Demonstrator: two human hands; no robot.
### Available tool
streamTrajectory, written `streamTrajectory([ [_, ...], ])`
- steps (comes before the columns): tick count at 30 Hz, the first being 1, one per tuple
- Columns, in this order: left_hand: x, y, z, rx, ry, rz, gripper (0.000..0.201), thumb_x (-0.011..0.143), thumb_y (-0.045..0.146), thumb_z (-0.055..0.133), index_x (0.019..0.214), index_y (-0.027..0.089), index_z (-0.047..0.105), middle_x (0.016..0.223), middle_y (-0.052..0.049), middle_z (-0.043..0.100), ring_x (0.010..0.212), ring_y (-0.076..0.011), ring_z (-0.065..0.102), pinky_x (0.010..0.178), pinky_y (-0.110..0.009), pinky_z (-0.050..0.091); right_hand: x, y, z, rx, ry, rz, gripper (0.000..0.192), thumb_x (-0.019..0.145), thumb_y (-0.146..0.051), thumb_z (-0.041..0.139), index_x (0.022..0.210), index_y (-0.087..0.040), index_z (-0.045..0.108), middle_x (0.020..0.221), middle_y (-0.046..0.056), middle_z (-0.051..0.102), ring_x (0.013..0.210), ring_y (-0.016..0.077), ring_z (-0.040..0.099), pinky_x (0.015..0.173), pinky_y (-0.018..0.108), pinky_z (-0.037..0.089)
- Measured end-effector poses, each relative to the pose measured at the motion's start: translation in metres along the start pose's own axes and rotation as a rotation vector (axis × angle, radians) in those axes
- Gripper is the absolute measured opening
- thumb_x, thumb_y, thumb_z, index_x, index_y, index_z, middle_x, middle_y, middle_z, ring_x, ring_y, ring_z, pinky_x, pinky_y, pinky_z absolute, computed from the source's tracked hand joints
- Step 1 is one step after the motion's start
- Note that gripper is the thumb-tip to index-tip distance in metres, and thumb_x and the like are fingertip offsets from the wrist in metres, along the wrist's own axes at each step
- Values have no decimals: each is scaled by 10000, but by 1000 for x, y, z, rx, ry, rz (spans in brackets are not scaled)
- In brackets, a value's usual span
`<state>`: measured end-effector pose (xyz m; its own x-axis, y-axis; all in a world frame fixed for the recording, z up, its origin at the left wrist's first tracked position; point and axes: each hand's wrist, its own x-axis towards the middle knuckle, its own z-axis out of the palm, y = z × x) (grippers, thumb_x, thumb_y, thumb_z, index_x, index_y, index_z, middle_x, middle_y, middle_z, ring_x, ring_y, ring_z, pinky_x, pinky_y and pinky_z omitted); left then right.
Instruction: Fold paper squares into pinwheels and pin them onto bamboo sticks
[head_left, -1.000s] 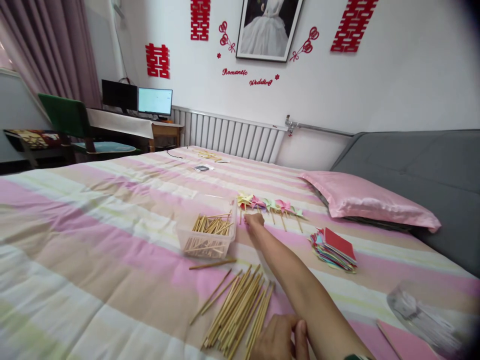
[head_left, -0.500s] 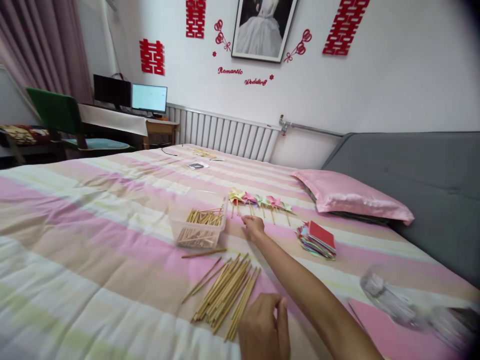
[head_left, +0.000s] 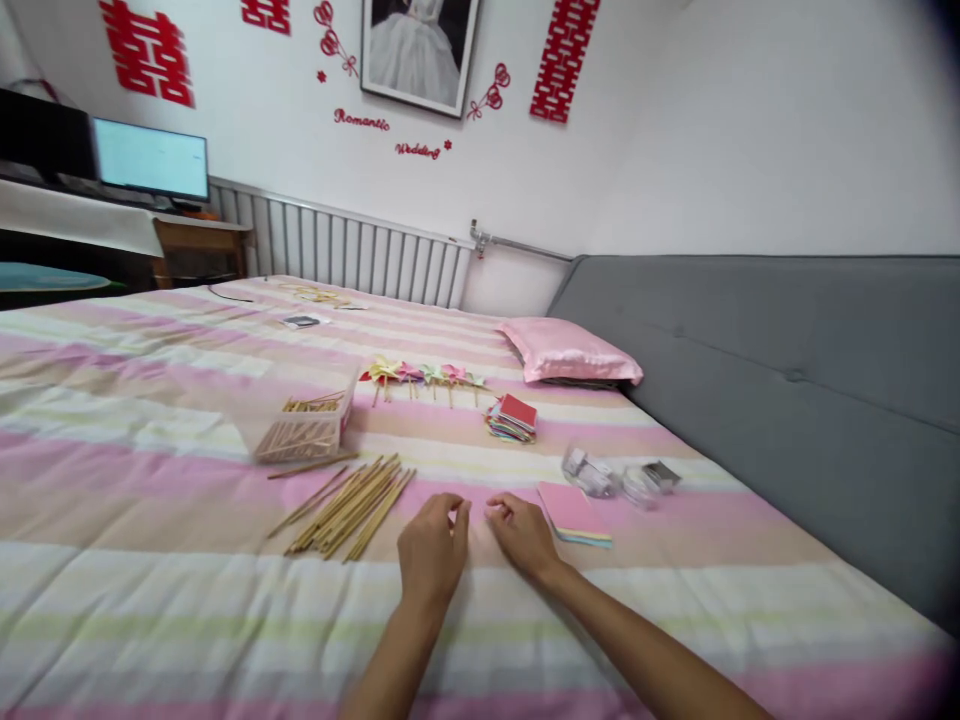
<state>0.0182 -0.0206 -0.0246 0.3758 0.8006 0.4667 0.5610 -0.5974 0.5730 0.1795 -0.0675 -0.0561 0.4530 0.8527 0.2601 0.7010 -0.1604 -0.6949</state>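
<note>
Both hands rest on the striped pink, cream and tan bedspread (head_left: 150, 560) near the viewer, close together and almost touching at the fingertips. The left hand (head_left: 433, 548) is loosely curled, palm down, with nothing visibly in it; the right hand (head_left: 523, 532) is likewise curled and looks empty, though whether something tiny sits between the fingertips cannot be told.

Just left of the left hand lies a loose bundle of thin bamboo sticks (head_left: 346, 504); just right of the right hand lies a small stack of pink square paper sheets (head_left: 574, 512). Neither is being touched.

As for progress, a row of five finished paper pinwheels on sticks (head_left: 420, 376) lies farther off. Plenty of material is left: a clear plastic box of more sticks (head_left: 304, 430), a pile of mixed coloured paper squares with a red top (head_left: 512, 418), and small clear containers (head_left: 609, 476) to the right. A pink satin pillow (head_left: 568, 352) sits by the grey sofa back (head_left: 787, 370).
</note>
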Motion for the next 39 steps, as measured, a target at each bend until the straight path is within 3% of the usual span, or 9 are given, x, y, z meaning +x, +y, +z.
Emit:
streamTrajectory([
  [4,-8,8,25,54,-75,73,235,870,259,463,1011,155,621,1050,-117,681,998,-244,613,865,-353,446,-44,31,-38,-161,54,-38,196,813,-285,530,909,-221,688,797,46,709,767,198,635,700,260,405],
  [8,-23,10,47,104,-165,172,290,847,252,500,1092,139,607,1214,-147,616,1183,-268,512,1027,-398,338,-63,48,-46,-265,129,-11,222,861,-289,458,930,-200,649,823,53,695,735,182,624,671,247,381],
  [19,-35,19,38,186,-216,161,296,914,239,377,898,183,668,957,-79,700,963,-192,604,925,-326,403,-65,54,-39,-388,205,26,180,874,-273,438,851,-187,594,732,33,665,666,163,601,585,234,298],
  [26,-40,22,37,211,-232,114,230,902,327,487,885,151,633,954,-49,667,954,-183,595,886,-402,429,-67,54,-37,-419,208,25,177,871,-263,441,846,-174,592,744,47,673,642,160,591,565,237,271],
  [39,-34,20,46,255,-233,86,288,915,294,415,857,168,668,914,-81,691,917,-185,601,835,-311,411,-58,62,-33,-406,237,3,183,870,-256,436,802,-179,587,720,30,672,622,144,587,562,236,260],
])
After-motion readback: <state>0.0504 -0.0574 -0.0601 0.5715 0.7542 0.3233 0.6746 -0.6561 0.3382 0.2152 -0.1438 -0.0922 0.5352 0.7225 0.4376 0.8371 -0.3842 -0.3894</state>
